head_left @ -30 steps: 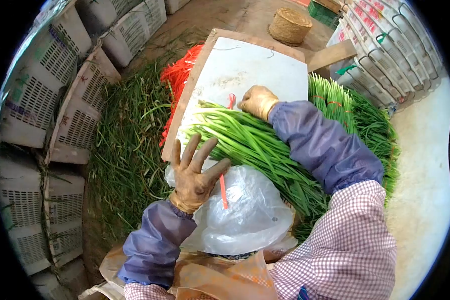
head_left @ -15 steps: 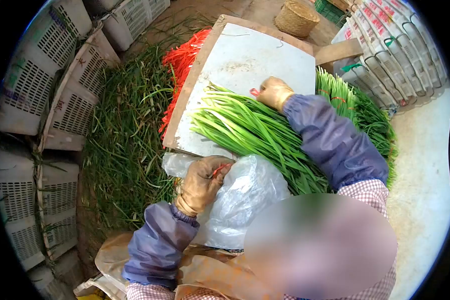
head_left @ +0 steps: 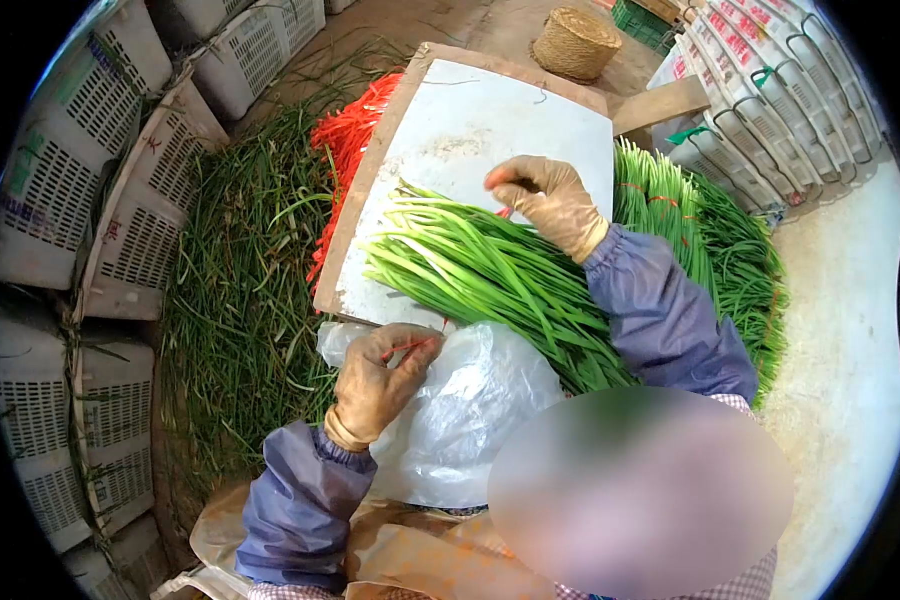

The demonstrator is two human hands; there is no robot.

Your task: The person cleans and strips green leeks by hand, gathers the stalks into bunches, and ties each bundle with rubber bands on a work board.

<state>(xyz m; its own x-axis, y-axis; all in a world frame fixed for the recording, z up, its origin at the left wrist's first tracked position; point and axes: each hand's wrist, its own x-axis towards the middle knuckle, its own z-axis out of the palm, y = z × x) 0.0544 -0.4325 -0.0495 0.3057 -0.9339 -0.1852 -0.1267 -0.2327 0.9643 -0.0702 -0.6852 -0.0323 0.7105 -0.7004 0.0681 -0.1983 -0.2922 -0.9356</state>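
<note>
Holding red tie by plastic bag; white crates, contents hidden.

Blurred across checked clothing at lower right; partly hidden under green stalks and plastic bag, near edge of tabletop; cut off at top, green crate.

the board has open room at its far end, with greens and plastic bag crowding nearer.
</note>
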